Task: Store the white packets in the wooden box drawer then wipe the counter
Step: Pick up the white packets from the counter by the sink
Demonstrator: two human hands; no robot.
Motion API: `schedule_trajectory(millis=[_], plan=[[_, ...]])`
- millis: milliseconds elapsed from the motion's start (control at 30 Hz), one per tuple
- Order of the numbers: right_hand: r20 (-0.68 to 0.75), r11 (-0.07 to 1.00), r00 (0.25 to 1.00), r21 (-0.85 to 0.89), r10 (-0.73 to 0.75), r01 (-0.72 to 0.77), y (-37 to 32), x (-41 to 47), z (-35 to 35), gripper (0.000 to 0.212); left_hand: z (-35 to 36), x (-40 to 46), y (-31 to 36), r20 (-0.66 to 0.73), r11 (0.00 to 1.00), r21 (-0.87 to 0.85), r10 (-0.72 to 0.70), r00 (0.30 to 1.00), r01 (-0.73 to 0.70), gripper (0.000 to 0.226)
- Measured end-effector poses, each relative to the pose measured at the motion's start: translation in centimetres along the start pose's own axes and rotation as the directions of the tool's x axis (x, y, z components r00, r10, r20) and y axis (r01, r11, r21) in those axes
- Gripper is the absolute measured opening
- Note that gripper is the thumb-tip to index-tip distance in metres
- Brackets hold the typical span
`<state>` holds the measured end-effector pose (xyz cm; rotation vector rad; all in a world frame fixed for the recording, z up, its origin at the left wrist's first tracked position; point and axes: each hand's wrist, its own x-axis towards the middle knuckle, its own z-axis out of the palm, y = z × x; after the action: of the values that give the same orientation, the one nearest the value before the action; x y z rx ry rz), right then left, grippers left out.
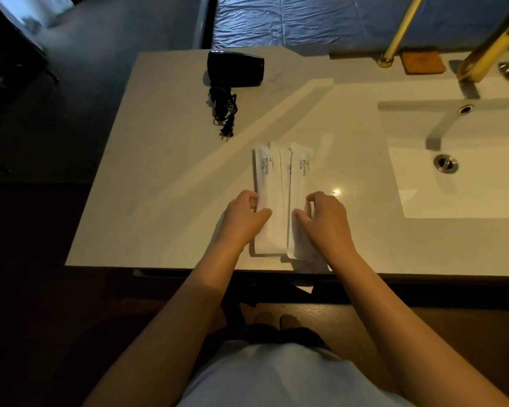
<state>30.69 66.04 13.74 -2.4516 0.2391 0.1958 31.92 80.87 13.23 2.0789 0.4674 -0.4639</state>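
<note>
While both hands rest on the packets, the scene reads as follows.

Counter: a pale counter (165, 177) with its near edge just in front of the person; a band of light crosses it on a slant.
Packets: white packets (272, 183) lie side by side near the front edge, long sides running away from the person; at least three show, the middle one mostly covered by the outer two. Two carry the print "BRUSHING TEETH".
Left hand: the left hand (243, 217) grips the left packet at its near half, fingers curled over the left edge, thumb laid on top.
Right hand: the right hand (326, 217) grips the right packet likewise, fingers curled at its right edge, thumb on top.
Dryer: a black dryer (235, 69) lies at the back of the counter, its coiled cord (224, 110) and plug trailing toward the packets, well apart from them.
Sink: a white sink (459, 183) is set into the counter on the right, with a metal drain (445, 163).
Tap: a brass tap (491, 45) stands behind the sink.
Pad: a brown pad (422, 63) lies near the tap's base.
Box drawer: not in view.
</note>
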Motion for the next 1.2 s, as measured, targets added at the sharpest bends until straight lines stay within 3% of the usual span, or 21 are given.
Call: schedule_trajectory(millis=[100, 300, 467, 633, 767, 933, 1033, 1133, 1200], plan=[[0.010, 0.999, 1.000, 0.050, 0.020, -0.021, -0.2, -0.2, 0.3, 0.035, -0.3, 0.0, 0.2, 0.039, 0.992, -0.125, -0.031, 0.999, 0.035, 0.032], [0.081, 0.977, 0.990, 0.171, 0.113, -0.125, -0.9, -0.7, 1.3, 0.051, -0.4, -0.1, -0.3, 0.097, 0.964, -0.211, -0.145, 0.985, 0.163, 0.041], [0.043, 0.995, 0.995, 0.015, 0.093, -0.094, -1.0, -1.4, 1.6, 0.042, -0.8, -0.5, -0.7, 0.161, 0.956, -0.237, -0.136, 0.977, 0.173, 0.020], [0.058, 0.995, 0.993, 0.001, 0.102, -0.103, -1.2, -1.6, 1.5, 0.040, -1.0, -0.1, -0.2, 0.209, 0.947, -0.273, -0.115, 0.971, 0.171, 0.035], [0.136, 0.994, 0.986, 0.041, 0.092, -0.098, -0.6, -1.3, 1.3, 0.042, -0.8, -0.3, -1.1, 0.192, 0.888, -0.422, -0.112, 0.975, 0.185, 0.030], [0.234, 0.980, 0.970, 0.170, 0.062, -0.104, -0.2, -0.8, 0.9, 0.050, -1.2, -0.5, -2.0, 0.296, 0.759, -0.592, -0.106, 0.949, 0.270, 0.032], [0.270, 0.891, 0.960, 0.413, 0.077, -0.187, -0.1, -1.1, 0.5, 0.042, -1.3, -0.8, -2.3, 0.330, 0.691, -0.665, -0.071, 0.941, 0.285, 0.022], [0.189, 0.801, 0.967, 0.544, 0.171, -0.248, 0.5, -1.5, 0.0, 0.040, -1.5, -1.1, -2.9, 0.278, 0.729, -0.650, -0.034, 0.960, 0.214, 0.017], [0.201, 0.754, 0.958, 0.593, 0.203, -0.284, 0.8, -2.0, -0.7, 0.026, -1.6, -1.3, -3.2, 0.231, 0.775, -0.610, -0.026, 0.973, 0.166, 0.016]])
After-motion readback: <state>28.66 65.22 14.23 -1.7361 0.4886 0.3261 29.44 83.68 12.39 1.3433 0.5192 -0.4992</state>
